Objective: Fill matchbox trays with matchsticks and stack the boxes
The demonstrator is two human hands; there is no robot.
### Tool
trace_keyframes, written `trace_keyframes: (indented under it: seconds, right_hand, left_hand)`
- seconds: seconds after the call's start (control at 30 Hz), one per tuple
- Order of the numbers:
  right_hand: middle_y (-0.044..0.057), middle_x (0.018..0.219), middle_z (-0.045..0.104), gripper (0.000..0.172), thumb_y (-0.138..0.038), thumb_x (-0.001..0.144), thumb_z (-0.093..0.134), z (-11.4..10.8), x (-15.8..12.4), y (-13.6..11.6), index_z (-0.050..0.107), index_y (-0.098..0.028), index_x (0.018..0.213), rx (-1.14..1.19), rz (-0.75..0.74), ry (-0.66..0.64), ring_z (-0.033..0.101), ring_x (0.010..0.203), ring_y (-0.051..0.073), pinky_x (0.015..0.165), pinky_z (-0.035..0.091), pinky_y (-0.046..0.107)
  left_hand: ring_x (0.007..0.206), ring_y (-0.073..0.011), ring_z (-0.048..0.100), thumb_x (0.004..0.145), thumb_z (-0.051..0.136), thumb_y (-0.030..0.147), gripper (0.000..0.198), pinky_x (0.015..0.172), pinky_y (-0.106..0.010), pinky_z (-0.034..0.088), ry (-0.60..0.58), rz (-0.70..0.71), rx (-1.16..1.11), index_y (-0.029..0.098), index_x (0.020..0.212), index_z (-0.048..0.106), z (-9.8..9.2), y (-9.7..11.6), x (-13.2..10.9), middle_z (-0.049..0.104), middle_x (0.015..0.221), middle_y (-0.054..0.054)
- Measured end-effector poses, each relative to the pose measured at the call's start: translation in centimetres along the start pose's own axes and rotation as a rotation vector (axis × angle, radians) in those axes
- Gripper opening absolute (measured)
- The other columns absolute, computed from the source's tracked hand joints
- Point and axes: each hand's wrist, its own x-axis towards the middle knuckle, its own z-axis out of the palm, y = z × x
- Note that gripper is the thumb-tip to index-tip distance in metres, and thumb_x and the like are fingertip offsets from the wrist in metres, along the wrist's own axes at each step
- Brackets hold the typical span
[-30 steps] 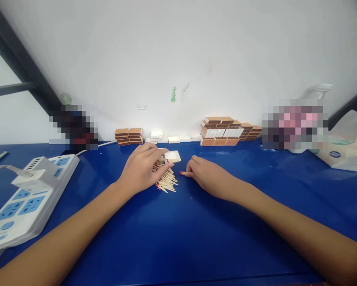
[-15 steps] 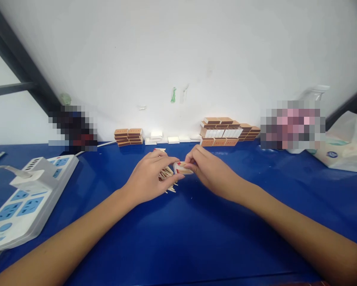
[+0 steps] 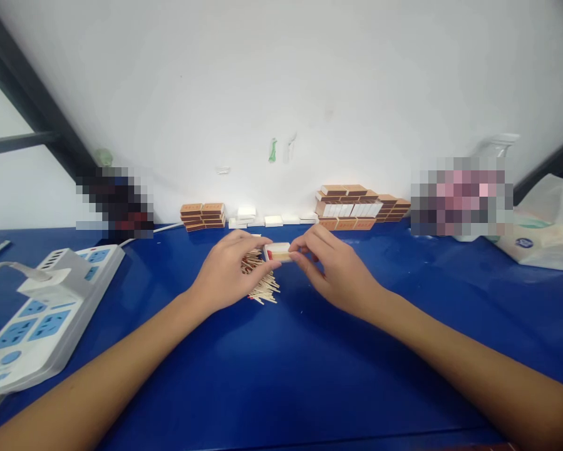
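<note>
Between both hands, just above the table, is a white matchbox tray [image 3: 277, 248] with red-headed matches lying along its near side. My left hand [image 3: 229, 269] grips the tray's left end between thumb and forefinger. At the right end, the thumb and forefinger of my right hand [image 3: 330, 260] close on the tray's edge. Partly behind and below my left hand lies a loose pile of matches [image 3: 265, 289], some of it covered by the fingers.
Along the wall stand a small stack of matchboxes [image 3: 202, 216], several white trays [image 3: 246, 215] and a larger matchbox stack [image 3: 347, 208]. A power strip [image 3: 56, 313] with a plugged-in charger lies at left. A tissue pack [image 3: 539, 235] sits far right on the blue table [image 3: 300, 376].
The tray has moved slightly left and away from me, and shows more of its inside. My right fingers have shifted from over the matches to the tray's right end.
</note>
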Motion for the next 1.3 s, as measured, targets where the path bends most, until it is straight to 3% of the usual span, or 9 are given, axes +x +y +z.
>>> trace_keyframes:
  seconds: [0.07, 0.17, 0.3, 0.57, 0.77, 1.1, 1.3]
  right_hand:
    - [0.004, 0.091, 0.061, 0.013, -0.026, 0.104, 0.052, 0.8, -0.1, -0.6, 0.063, -0.02, 0.1, 0.071, 0.094, -0.004, 0.056, 0.077, 0.015, 0.071, 0.044, 0.03]
    - [-0.001, 0.08, 0.06, 0.012, -0.028, 0.099, 0.061, 2.2, -0.1, -1.4, 0.067, -0.021, 0.091, 0.141, 0.26, -0.115, 0.054, 0.069, 0.013, 0.066, 0.041, 0.029]
    - [0.001, 0.083, 0.062, 0.02, -0.039, 0.092, 0.071, 3.6, 0.7, -1.6, 0.067, -0.02, 0.087, 0.078, 0.377, -0.209, 0.055, 0.072, 0.014, 0.064, 0.038, 0.029]
    - [0.002, 0.094, 0.063, 0.032, -0.049, 0.09, 0.074, 3.3, 1.1, -3.7, 0.062, -0.019, 0.091, -0.064, 0.245, -0.219, 0.057, 0.074, 0.015, 0.065, 0.039, 0.03]
    - [0.008, 0.105, 0.066, 0.031, -0.047, 0.092, 0.072, 3.4, 0.7, -5.4, 0.066, -0.017, 0.098, -0.229, 0.162, -0.341, 0.062, 0.081, 0.02, 0.067, 0.042, 0.033]
    - [0.01, 0.108, 0.067, 0.028, -0.04, 0.104, 0.057, 2.7, 1.1, -5.7, 0.067, -0.015, 0.106, -0.371, 0.202, -0.531, 0.067, 0.088, 0.023, 0.068, 0.046, 0.034]
    - [0.009, 0.109, 0.066, 0.024, -0.037, 0.105, 0.055, 1.0, 0.8, -3.8, 0.065, -0.016, 0.104, -0.379, 0.251, -0.64, 0.067, 0.086, 0.022, 0.067, 0.043, 0.033]
  left_hand:
    - [0.095, -0.0212, 0.068, 0.091, 0.076, 0.044, 0.035, 0.087, -0.038, 0.057, 0.066, -0.047, 0.084, 0.018, 0.116, 0.074, -0.2, -0.8, 0.2, 0.074, 0.099, -0.006]
    - [0.094, -0.0223, 0.068, 0.09, 0.077, 0.042, 0.035, 0.086, -0.039, 0.057, 0.137, -0.08, 0.168, 0.018, 0.115, 0.074, -0.3, -1.8, 0.3, 0.074, 0.098, -0.007]
    - [0.096, -0.0241, 0.068, 0.092, 0.075, 0.04, 0.034, 0.087, -0.041, 0.057, 0.166, -0.007, 0.218, 0.017, 0.115, 0.073, -0.2, -2.2, 0.3, 0.075, 0.098, -0.008]
    - [0.097, -0.0262, 0.068, 0.094, 0.072, 0.039, 0.033, 0.087, -0.043, 0.058, 0.211, 0.053, 0.267, 0.015, 0.116, 0.072, -0.4, -2.2, 0.3, 0.076, 0.098, -0.01]
    - [0.097, -0.0264, 0.068, 0.094, 0.071, 0.04, 0.033, 0.087, -0.044, 0.057, 0.202, 0.059, 0.293, 0.015, 0.116, 0.072, -0.4, -2.3, 0.4, 0.076, 0.097, -0.01]
    - [0.097, -0.0266, 0.068, 0.095, 0.07, 0.041, 0.033, 0.087, -0.044, 0.057, 0.184, 0.088, 0.307, 0.016, 0.116, 0.071, -0.4, -2.5, 0.3, 0.076, 0.097, -0.009]
    - [0.095, -0.0257, 0.067, 0.094, 0.071, 0.04, 0.032, 0.086, -0.043, 0.057, 0.181, 0.103, 0.309, 0.016, 0.116, 0.071, -0.4, -2.5, 0.2, 0.076, 0.096, -0.009]
